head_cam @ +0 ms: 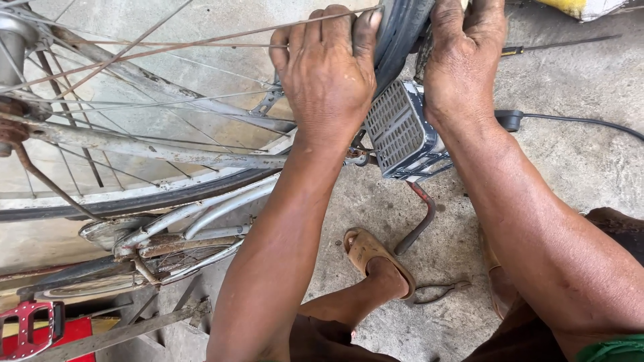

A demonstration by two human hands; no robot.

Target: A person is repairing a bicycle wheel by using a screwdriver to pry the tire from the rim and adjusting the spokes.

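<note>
Tyre: the black bicycle tyre (396, 33) runs up the top middle of your view, on the spoked wheel (134, 100) of a bicycle lying on the concrete floor (577, 161).
Left hand: your left hand (329, 70) is wrapped over the tyre and rim, fingers curled tight around them.
Right hand: your right hand (463, 57) presses on the tyre just beside the left; its fingers run past the top edge, so you cannot tell how far they close.
Container: the grey wire basket (402, 134) sits below and between your wrists, touching the wheel; nothing shows inside it.
Around you: rusty frame tubes (154, 151) and a chrome mudguard (201, 214) lie to your left, a red pedal (27, 322) at the bottom left corner.
In the way: a kickstand (419, 221) juts down from the basket toward your sandalled foot (376, 258); pliers (439, 289) lie beside that foot.
Edges: a black cable (577, 121) crosses the floor at your right forearm, with a screwdriver (563, 44) above it.
Open room: bare concrete lies to the right, past the cable.
</note>
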